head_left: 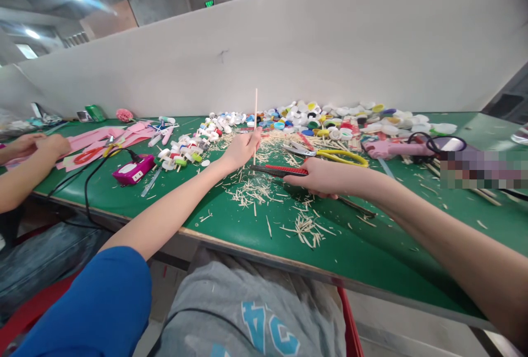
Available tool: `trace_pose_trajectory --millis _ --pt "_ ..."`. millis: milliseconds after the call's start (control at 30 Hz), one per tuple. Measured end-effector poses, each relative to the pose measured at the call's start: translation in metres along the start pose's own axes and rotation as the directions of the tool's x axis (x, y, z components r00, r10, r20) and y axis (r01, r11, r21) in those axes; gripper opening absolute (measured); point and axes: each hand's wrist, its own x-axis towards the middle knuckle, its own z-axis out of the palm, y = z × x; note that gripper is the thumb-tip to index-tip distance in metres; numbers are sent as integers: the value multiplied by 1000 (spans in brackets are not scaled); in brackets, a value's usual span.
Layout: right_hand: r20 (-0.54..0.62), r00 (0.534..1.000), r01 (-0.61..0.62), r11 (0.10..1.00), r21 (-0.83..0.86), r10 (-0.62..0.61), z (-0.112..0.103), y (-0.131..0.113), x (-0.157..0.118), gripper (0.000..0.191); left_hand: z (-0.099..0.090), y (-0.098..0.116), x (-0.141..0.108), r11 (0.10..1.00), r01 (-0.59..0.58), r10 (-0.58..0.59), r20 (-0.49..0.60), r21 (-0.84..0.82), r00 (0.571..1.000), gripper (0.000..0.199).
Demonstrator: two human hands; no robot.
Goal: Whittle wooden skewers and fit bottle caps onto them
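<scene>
My left hand point(241, 149) pinches a thin wooden stick point(256, 109), held upright above the table. My right hand point(315, 178) is wrapped round a red-and-black knife point(280, 171). Its dark, narrow end points left and reaches the lower part of the stick; whether the two touch I cannot tell. Under both hands lie loose wood shavings point(249, 192), with another small heap of slivers point(308, 228) nearer the front edge. Yellow-handled scissors point(340, 156) rest just beyond my right hand.
Behind the shavings is a long pile of bottle caps point(313, 117). Capped stick pieces point(181, 153) and a purple power box point(133, 170) with a black cable stand left. A co-worker's hands point(45, 147) are at pink sheets point(88, 141). A pink tool point(396, 149) lies right.
</scene>
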Motion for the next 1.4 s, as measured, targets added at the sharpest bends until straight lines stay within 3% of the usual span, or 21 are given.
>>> trace_pose_trajectory --millis 333,633,933,1400 --pt "41 999 -18 1000 24 17 0 0 1 54 0 -2 0 999 33 -32 -25 31 999 62" --pt "-39 998 46 998 31 -45 -2 14 6 67 -1 -2 1 1000 -23 23 -29 6 999 59" --pt "-92 996 10 998 -61 -15 2 5 2 61 0 -2 0 1000 -17 16 -45 -19 999 61" --pt "-10 1000 20 999 -28 -20 -4 2 -1 56 1 -3 0 998 11 -13 -35 -58 999 61"
